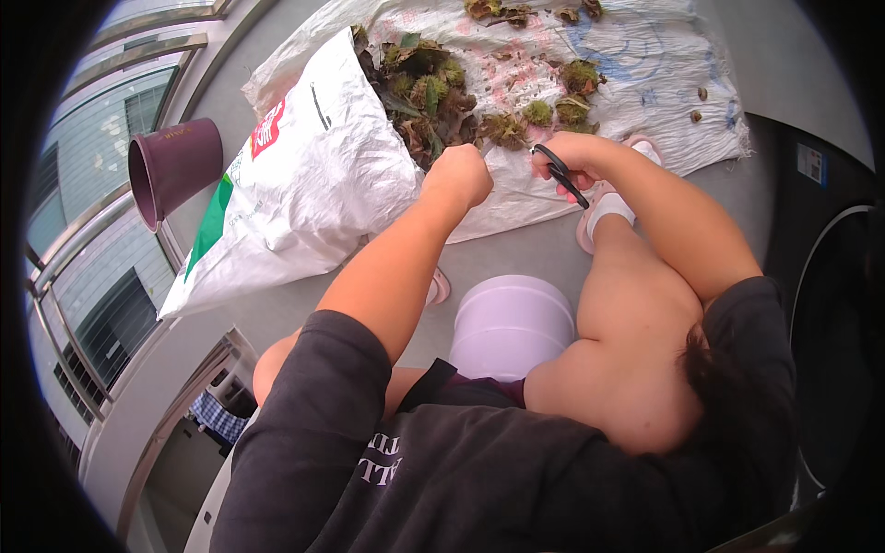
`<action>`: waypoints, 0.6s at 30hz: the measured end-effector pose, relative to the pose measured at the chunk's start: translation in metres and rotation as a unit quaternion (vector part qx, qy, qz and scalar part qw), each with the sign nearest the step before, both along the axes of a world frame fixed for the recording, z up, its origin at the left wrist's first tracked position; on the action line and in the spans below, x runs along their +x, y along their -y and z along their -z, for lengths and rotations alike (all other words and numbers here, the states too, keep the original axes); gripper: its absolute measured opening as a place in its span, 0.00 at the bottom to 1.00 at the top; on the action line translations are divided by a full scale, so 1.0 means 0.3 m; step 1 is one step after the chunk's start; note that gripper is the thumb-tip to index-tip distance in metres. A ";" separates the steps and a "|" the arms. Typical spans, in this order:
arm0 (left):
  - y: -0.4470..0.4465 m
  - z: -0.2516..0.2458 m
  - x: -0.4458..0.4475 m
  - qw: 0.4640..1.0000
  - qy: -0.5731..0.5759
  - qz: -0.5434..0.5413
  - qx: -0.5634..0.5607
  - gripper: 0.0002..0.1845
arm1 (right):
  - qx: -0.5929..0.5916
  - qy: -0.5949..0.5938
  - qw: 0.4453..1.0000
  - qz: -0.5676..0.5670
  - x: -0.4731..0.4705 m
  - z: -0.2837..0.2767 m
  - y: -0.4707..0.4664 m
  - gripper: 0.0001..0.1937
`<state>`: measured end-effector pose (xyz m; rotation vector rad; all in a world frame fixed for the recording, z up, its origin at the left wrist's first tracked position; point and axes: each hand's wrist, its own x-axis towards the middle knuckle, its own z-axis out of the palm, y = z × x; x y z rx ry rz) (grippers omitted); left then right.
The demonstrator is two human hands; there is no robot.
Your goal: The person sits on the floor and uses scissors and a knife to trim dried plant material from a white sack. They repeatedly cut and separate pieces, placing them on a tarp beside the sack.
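My left hand [458, 176] is curled, back upward, beside the mouth of a white woven plastic sack [325, 180]. Its fingers are hidden, so whether anything is in them cannot be told. Spiny chestnut burs [432, 86] and brown dry leaves spill from the sack's mouth just beyond that hand. In my right hand [577, 162] is a tool with black loop handles [563, 178], seemingly scissors; most of its working end is out of sight. A brownish bur [503, 130] lies between and just beyond the two hands, with a greener bur [537, 113] next to it.
Beneath the burs a flattened woven sheet [664, 83] covers the floor, with two small brown nuts [696, 116] at its right. A purple bucket [176, 169] lies tipped by the railing at left. A lilac plastic stool [513, 325] is under me. A black appliance [823, 290] stands at right.
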<state>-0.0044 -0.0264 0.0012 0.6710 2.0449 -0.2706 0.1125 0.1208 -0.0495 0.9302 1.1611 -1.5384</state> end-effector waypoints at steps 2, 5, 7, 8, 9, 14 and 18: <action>0.042 0.043 -0.028 0.999 -0.007 -0.036 0.023 0.13 | -0.029 0.003 0.999 0.045 0.025 0.008 -0.003 0.12; 0.054 0.054 0.011 0.996 -0.007 -0.075 0.043 0.13 | -0.064 0.002 0.991 0.114 0.087 0.043 0.000 0.13; 0.053 0.057 0.018 0.993 -0.013 -0.103 0.061 0.13 | -0.101 0.005 0.982 0.157 0.103 0.055 -0.010 0.13; 0.058 0.072 0.019 0.991 -0.014 -0.115 0.068 0.13 | -0.131 0.000 0.976 0.172 0.116 0.088 -0.010 0.13; 0.058 0.074 0.019 0.989 -0.015 -0.128 0.075 0.13 | -0.159 0.003 0.969 0.187 0.120 0.096 -0.015 0.13; 0.044 0.106 -0.013 0.975 0.003 -0.210 0.068 0.16 | -0.257 -0.005 0.937 0.237 0.137 0.111 -0.022 0.12; 0.023 0.079 0.004 0.954 0.053 -0.293 0.046 0.15 | -0.267 -0.008 0.925 0.272 0.165 0.118 0.001 0.14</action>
